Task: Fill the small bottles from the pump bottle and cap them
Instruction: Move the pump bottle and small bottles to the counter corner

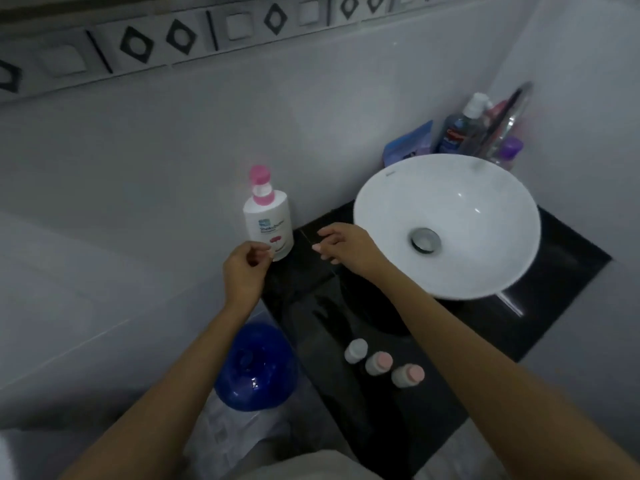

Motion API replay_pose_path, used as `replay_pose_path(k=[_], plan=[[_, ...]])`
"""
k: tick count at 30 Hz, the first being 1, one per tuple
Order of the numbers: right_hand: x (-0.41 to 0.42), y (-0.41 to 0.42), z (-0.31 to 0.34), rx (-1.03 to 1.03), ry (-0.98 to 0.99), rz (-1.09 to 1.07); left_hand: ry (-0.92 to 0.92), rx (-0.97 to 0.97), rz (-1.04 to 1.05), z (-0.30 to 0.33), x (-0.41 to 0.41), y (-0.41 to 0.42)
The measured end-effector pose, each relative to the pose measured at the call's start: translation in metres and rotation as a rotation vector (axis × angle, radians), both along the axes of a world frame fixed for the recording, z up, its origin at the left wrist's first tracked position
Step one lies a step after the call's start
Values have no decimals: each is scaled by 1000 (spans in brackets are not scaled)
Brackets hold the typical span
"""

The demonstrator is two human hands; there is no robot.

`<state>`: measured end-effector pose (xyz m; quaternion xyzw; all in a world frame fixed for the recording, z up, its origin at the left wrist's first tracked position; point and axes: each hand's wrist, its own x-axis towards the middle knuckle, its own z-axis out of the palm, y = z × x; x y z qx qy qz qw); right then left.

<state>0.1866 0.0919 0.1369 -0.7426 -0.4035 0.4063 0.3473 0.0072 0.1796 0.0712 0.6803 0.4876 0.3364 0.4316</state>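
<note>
From the head view, the pump bottle stands at the far left of the dark table. The left hand hangs loosely curled just beside its base, holding nothing; the right hand hovers spread. Three small bottles wait near, apparently capped. Filling seems unstarted: next, grasp the pump bottle.

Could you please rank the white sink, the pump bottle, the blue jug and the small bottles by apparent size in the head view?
1. White sink
2. Blue jug, though it sits lower, so unsure
3. Pump bottle
4. Small bottles, all three alike
</note>
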Motion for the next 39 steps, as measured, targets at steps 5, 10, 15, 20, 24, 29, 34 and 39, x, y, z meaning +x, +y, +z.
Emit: replay_pose_path(k=[5, 10, 15, 20, 24, 29, 34, 39], plan=[[-3, -88, 3, 59, -81, -158, -65, -92, -374, 17, 22, -53], [-16, -170, -21, -7, -138, -317, 110, -99, -792, 4, 26, -92], [-36, -200, -56, -162, -518, -115, 292, -116, -975, -18, 25, -109], [-45, -193, -69, -306, -709, -60, 341, -96, -975, -31, 24, -116], [-47, -186, -69, -360, -748, -37, 368, -53, -929, -34, 26, -119], [-47, -184, -69, -338, -800, -8, 379, 10, -922, -36, 29, -124], [-42, -178, -62, -236, -828, -7, 329, -14, -843, -33, 25, -117], [-34, -146, -41, -90, -599, -65, 263, -19, -630, -14, 10, -88]])
